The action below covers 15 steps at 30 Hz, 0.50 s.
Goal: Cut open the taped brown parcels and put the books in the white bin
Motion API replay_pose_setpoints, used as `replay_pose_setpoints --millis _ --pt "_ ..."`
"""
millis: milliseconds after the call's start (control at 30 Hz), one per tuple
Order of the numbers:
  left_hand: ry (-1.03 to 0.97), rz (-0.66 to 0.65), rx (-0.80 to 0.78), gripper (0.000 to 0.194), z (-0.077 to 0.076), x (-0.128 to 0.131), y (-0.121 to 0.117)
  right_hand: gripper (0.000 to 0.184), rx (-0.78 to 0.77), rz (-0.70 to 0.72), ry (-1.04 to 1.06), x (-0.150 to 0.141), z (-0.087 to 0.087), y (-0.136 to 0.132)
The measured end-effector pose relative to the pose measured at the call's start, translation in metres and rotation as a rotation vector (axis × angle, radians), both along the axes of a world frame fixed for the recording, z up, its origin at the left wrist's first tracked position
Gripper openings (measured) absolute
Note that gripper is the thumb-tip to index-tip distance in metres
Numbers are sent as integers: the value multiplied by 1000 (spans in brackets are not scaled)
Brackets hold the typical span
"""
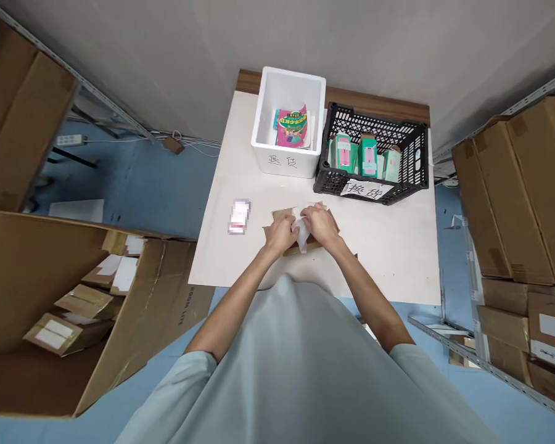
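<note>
On the white table, an opened cardboard box lies under both hands with its flaps spread out. My left hand is closed on the left side of a whitish, translucent plastic wrap. From the right, my right hand pinches the same wrap near its upper part. The wrap hangs between the two hands over the box. Whether anything is inside the wrap is hidden by my fingers.
A white foam bin with colourful packets stands at the back. Beside it is a black plastic crate of green boxes. A blurred-out rectangle lies left. A large carton holds several parcels; stacked cartons stand right.
</note>
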State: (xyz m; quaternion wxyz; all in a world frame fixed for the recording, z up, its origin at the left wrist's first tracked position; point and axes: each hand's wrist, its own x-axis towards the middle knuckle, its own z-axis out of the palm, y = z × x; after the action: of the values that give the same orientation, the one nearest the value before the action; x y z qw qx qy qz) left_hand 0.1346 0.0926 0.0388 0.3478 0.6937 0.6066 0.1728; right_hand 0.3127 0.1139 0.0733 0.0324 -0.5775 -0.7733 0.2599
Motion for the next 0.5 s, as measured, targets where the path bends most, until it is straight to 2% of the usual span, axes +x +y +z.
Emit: replay_pose_setpoints --millis 67,133,233,300,367,433,500 --pt "84 7 19 24 1 -5 -8 34 -119 51 -81 -7 -8 0" --pt "122 53 57 32 1 -13 -18 27 -214 83 -88 -12 -20 -2" --pt "123 124 111 39 1 -29 -32 11 -315 118 -40 -10 -35 -8" --pt "82 189 129 43 -1 -44 -42 13 -326 112 59 1 -39 -13" --pt "20 289 111 50 -6 -61 -52 25 -249 7 279 21 -39 -18" --pt "-36 406 31 59 -13 -75 -63 35 -85 -210 525 50 -38 -22" --pt "-94 517 -125 71 -20 -84 -72 45 69 -460 572 79 -39 -23"
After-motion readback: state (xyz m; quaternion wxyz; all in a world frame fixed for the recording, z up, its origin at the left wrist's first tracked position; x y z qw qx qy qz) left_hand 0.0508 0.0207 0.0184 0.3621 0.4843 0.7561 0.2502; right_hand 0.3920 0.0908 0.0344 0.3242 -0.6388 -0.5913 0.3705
